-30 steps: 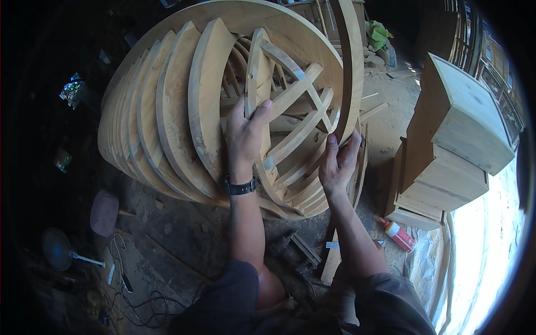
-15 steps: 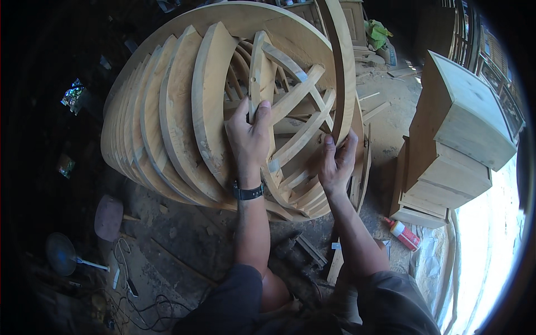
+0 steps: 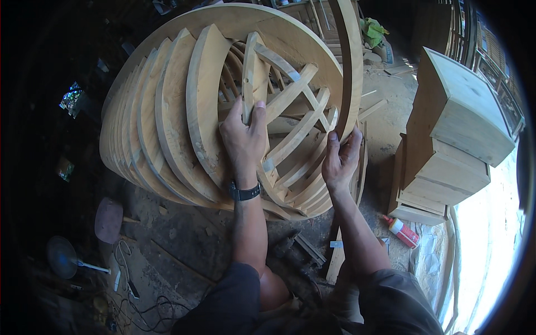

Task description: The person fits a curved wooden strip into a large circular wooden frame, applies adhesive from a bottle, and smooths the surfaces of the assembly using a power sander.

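A large rounded wooden frame [image 3: 204, 106] with several curved ribs fills the upper middle. My left hand [image 3: 244, 137], with a dark watch on the wrist, is closed around the lower part of an upright wooden slat [image 3: 252, 78] in the frame's opening. Crossed curved pieces [image 3: 293, 92] span that opening just right of it. My right hand [image 3: 341, 161] pinches the lower end of a long curved wooden strip [image 3: 352, 67] between thumb and fingers. The strip rises along the frame's right side and runs out of view at the top.
Unfinished wooden cabinet pieces [image 3: 446, 134] stand at the right. A red and white bottle [image 3: 403, 232] lies below them. On the floor are a dark metal tool [image 3: 304, 248], cables [image 3: 148, 307], a stool-like pad [image 3: 109, 219] and a round fan-like object [image 3: 62, 255].
My right hand and the curved strip have shifted slightly right, away from the frame's opening. My left hand and the frame sit a little further left in the view. Both grips stay the same.
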`<state>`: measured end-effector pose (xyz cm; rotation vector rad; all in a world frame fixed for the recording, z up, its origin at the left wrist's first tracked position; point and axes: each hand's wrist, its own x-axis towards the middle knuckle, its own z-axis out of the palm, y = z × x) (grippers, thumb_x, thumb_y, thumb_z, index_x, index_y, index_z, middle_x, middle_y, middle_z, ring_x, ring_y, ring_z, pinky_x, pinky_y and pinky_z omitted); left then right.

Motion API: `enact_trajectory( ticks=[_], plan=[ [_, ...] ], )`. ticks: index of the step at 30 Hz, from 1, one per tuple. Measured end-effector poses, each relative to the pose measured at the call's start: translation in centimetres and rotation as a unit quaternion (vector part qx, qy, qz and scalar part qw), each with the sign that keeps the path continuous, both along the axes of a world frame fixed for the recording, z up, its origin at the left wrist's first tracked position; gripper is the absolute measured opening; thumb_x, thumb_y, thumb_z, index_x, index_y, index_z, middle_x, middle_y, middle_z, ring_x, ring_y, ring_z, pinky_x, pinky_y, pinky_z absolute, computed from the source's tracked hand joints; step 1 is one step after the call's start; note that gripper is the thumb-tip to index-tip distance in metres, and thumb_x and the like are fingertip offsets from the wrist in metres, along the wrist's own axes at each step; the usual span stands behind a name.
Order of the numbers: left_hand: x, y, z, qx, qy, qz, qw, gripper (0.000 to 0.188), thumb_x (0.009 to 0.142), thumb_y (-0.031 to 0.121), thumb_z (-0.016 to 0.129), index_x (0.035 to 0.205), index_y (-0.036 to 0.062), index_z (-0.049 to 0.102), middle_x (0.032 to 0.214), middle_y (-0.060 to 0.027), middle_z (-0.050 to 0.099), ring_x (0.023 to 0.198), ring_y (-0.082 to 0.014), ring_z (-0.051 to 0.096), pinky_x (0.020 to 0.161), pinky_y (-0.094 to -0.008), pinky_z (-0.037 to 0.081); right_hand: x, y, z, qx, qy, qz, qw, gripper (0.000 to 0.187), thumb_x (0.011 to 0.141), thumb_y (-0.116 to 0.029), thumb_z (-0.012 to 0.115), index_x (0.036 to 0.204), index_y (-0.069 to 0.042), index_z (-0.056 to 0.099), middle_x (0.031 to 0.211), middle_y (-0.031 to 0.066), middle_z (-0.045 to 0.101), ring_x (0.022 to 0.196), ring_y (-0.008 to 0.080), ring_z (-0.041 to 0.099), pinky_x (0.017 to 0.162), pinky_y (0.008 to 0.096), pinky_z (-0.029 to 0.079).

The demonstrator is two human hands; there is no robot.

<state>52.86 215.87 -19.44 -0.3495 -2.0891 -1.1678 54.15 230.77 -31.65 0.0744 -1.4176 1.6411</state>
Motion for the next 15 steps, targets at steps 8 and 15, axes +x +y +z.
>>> enact_trajectory(
  ticks=[8,15],
  plan=[
    [-0.1,0.9,0.0,-0.041,-0.007,0.000,0.999,0.060,0.092,0.038,0.067,0.129,-0.0074,0.053,0.121,-0.0240,0.063,0.111,-0.0294,0.061,0.096,-0.0389,0.047,-0.1,0.9,-0.4,0.033,-0.017,-0.045,0.998,0.037,0.098,-0.013,0.060,0.132,-0.005,0.050,0.102,0.0129,0.063,0.087,0.0236,0.061,0.080,0.0338,0.048],
    [-0.7,-0.9,-0.2,0.045,0.164,-0.262,0.950,0.083,0.097,0.059,0.045,0.140,-0.0121,0.040,0.130,-0.0281,0.055,0.125,-0.0332,0.052,0.110,-0.0428,0.038,1.7,-2.5,0.3,0.200,0.140,0.023,0.969,0.039,0.082,-0.009,0.071,0.116,0.002,0.055,0.083,0.0143,0.054,0.075,0.0318,0.055,0.068,0.0399,0.044]
  ],
)
